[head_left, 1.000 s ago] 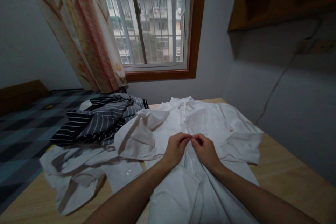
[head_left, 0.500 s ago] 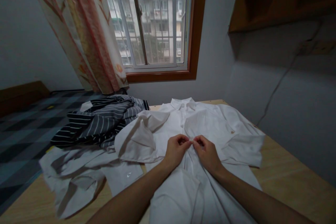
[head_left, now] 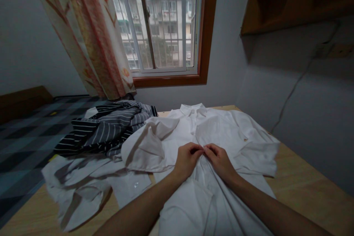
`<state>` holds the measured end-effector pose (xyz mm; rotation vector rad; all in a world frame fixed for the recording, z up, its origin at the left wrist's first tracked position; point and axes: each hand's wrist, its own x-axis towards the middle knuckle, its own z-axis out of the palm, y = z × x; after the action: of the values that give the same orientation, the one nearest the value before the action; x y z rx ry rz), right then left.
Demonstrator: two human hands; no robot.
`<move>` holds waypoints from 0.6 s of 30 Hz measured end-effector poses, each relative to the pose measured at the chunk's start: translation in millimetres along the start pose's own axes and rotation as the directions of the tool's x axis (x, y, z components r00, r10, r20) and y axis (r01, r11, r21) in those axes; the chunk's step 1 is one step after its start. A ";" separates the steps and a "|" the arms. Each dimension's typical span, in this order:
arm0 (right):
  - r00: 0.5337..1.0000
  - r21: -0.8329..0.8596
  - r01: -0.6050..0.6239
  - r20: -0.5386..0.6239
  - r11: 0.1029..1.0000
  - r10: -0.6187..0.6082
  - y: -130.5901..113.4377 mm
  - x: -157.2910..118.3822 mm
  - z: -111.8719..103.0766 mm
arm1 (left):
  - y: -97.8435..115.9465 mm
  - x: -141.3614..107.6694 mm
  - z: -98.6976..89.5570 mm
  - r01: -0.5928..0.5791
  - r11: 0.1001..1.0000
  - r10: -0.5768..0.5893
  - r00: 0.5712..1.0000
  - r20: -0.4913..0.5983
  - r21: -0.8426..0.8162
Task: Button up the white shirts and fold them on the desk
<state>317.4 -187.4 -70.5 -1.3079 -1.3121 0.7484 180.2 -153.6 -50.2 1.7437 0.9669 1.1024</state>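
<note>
A white shirt [head_left: 218, 129] lies spread on the wooden table, its collar toward the window and its lower part drawn up toward me. My left hand [head_left: 189, 158] pinches the shirt's front at the middle. Fingertips nearly touching it, my right hand [head_left: 218, 158] pinches the same front strip from the other side. Fabric bunches into folds below both hands. Any button between the fingertips is too small to make out.
Left of the shirt are a heap of striped dark clothing [head_left: 110, 125] and a crumpled white garment [head_left: 80, 188]. The wooden table [head_left: 304, 177] shows at the right. Beyond are a checked bed [head_left: 22, 132], a curtain [head_left: 91, 37] and a wall shelf [head_left: 276, 3].
Both hands have shifted very slightly, with the fingertips closer together on the shirt front. The folds of the lower fabric have moved a little to the right.
</note>
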 end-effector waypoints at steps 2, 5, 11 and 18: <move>1.000 -0.005 0.006 0.020 1.000 -0.005 -1.4 -0.9 -1.0 | -0.6 0.1 0.5 -0.004 1.000 0.004 1.000 0.000 0.025; 0.999 0.041 0.000 -0.048 0.999 0.002 -2.9 0.9 -4.2 | -5.0 7.4 -3.5 0.001 1.000 -0.001 1.000 -0.002 0.006; 0.968 0.211 0.011 -0.246 0.977 0.042 -13.7 25.5 -20.2 | -2.3 33.0 -36.2 -0.024 0.971 0.069 0.980 -0.184 0.236; 0.933 0.077 0.066 -0.359 0.995 -0.034 -27.7 68.0 -30.8 | 78.0 -4.1 -41.1 -0.645 0.711 0.386 0.691 0.611 0.280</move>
<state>352.2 -135.9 -20.6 -1.2656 -1.0033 0.4964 153.7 -174.9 31.2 2.6835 0.3868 0.6605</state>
